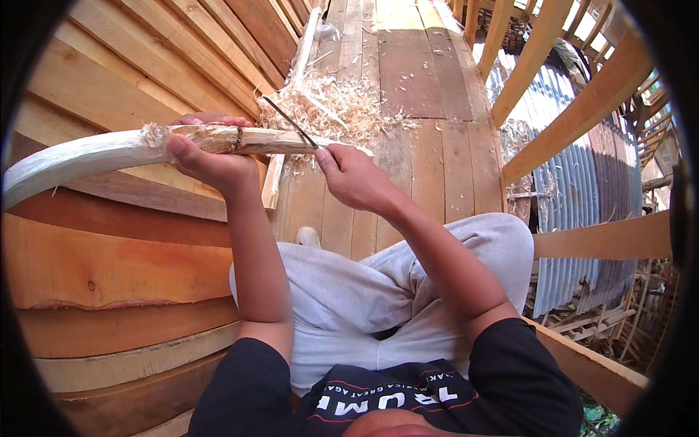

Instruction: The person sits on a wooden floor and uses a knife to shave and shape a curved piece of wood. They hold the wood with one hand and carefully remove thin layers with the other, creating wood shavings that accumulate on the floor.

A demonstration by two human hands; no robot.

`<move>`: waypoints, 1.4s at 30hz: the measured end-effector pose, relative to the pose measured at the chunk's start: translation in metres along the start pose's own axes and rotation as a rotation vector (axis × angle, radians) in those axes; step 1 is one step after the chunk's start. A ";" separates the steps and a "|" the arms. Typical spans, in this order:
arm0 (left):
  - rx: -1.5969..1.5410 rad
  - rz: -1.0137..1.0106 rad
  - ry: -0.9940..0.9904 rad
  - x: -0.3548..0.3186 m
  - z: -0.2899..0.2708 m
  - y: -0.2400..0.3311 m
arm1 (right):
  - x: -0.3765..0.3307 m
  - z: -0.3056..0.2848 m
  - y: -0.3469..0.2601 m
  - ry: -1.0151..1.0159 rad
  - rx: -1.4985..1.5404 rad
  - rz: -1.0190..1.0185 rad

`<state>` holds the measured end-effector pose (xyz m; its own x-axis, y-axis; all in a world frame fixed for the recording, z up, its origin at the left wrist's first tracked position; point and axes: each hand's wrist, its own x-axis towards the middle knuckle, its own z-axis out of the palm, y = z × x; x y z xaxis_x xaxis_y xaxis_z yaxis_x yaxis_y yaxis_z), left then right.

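Observation:
A pale, peeled wooden pole (87, 158) stretches from the left rim to the middle of the head view, its near part looking curved by the lens. My left hand (218, 167) is closed around it from below, palm up, with fingers showing on the far side. Curled fibres cling to the pole beside my left thumb, and a brown notched patch marks the wood to the right. My right hand (355, 175) grips a slim, dark-bladed knife (291, 124) near the pole's right end. The blade slants up and left across the wood; the handle is hidden in my fist.
A heap of wood shavings (328, 105) lies on the plank floor (411, 164) beyond the pole. Wooden boards (109, 273) line my left side. On the right stands a slatted wooden railing (575, 116), with corrugated metal sheets (575, 218) beyond it. My crossed legs are close below my hands.

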<state>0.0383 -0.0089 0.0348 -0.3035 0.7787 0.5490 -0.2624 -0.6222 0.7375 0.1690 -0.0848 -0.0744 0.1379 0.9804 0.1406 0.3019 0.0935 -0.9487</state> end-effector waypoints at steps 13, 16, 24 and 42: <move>-0.120 -0.021 0.042 0.026 -0.029 -0.018 | -0.001 0.019 -0.001 0.150 -0.357 0.007; -0.147 -0.019 -0.086 0.010 -0.026 -0.011 | -0.006 0.012 -0.020 0.137 -0.363 -0.011; -0.096 -0.018 -0.061 0.014 -0.024 -0.010 | 0.001 0.008 0.010 0.139 -0.415 0.039; -0.242 0.061 -0.273 -0.018 -0.019 -0.001 | -0.007 -0.006 0.022 0.096 -0.330 -0.019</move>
<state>0.0266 -0.0238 0.0167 -0.0778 0.7121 0.6977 -0.4705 -0.6432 0.6041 0.1805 -0.0910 -0.0942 0.2128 0.9569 0.1977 0.5918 0.0348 -0.8053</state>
